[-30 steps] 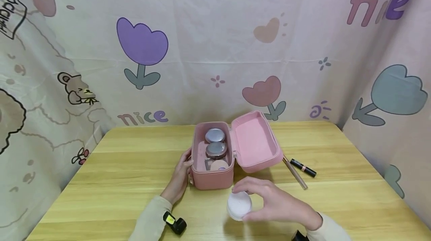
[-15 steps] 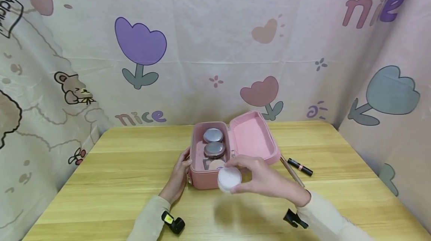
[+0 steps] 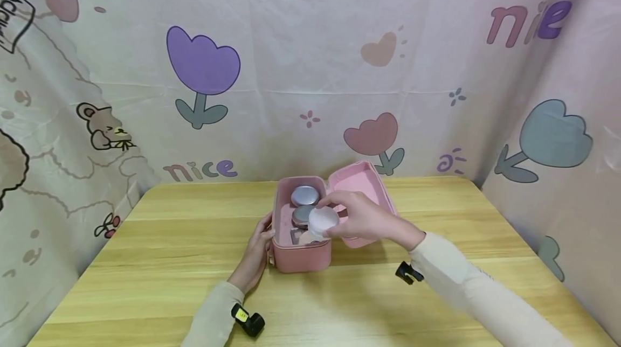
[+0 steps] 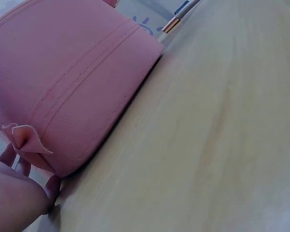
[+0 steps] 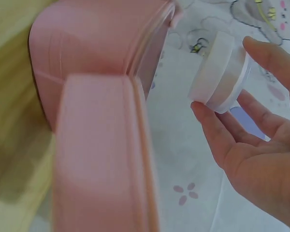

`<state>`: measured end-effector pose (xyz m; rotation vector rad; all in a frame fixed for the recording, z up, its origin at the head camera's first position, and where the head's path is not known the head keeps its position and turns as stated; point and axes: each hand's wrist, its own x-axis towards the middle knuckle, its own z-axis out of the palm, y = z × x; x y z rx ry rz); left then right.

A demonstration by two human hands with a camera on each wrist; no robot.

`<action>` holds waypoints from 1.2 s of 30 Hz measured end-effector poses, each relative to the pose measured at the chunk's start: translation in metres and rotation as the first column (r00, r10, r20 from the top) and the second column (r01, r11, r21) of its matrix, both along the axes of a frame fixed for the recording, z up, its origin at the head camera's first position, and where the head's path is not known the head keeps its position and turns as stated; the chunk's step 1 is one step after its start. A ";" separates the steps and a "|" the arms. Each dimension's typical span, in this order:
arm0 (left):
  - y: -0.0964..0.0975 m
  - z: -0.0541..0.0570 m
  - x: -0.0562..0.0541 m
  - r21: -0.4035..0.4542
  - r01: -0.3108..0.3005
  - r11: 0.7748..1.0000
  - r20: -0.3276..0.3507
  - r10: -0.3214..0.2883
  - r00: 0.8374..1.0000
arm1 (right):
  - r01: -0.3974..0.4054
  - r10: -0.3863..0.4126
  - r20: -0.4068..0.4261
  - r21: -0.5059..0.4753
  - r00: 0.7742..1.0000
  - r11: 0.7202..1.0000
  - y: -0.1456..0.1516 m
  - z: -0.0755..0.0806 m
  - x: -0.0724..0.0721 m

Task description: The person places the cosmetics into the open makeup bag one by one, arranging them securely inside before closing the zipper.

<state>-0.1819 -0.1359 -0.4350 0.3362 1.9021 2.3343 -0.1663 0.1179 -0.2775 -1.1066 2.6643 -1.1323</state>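
A pink makeup case (image 3: pixel 302 259) stands on the table with its lid (image 3: pixel 356 182) swung out to the right. My left hand (image 3: pixel 253 256) rests against the case's left side, near the front corner; in the left wrist view its fingers (image 4: pixel 22 166) touch the wall beside a small pink tab (image 4: pixel 29 139). My right hand (image 3: pixel 364 217) pinches a small white round jar (image 3: pixel 323 221) between thumb and fingers, over the case opening. The right wrist view shows the jar (image 5: pixel 220 72) side-on and tilted, apart from the case.
Inside the case lie two round silvery-lidded containers (image 3: pixel 304 195) (image 3: pixel 302 216) and a beige round item (image 3: pixel 306 237), partly hidden. A slim makeup tube (image 4: pixel 176 21) lies on the table (image 3: pixel 184 261) beyond the case. A printed curtain (image 3: pixel 271 56) hangs behind.
My right hand has lifted the white jar from in front of the case and carried it forward and left, over the opening. My left hand stays at the case's side.
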 end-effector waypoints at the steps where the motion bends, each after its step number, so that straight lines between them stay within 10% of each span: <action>1: 0.000 0.000 0.000 0.001 0.000 1.000 0.000 0.000 1.000 | -0.001 0.001 -0.005 0.014 1.000 1.000 -0.001 0.002 -0.003; 24: -0.001 0.001 0.001 0.008 0.004 1.000 -0.018 -0.004 1.000 | 0.008 -0.008 -0.003 0.214 1.000 0.977 -0.030 0.043 -0.083; 36: 0.000 0.002 0.001 0.019 0.002 1.000 0.001 -0.002 1.000 | 0.062 -0.075 0.069 0.181 0.995 0.982 -0.045 0.027 -0.104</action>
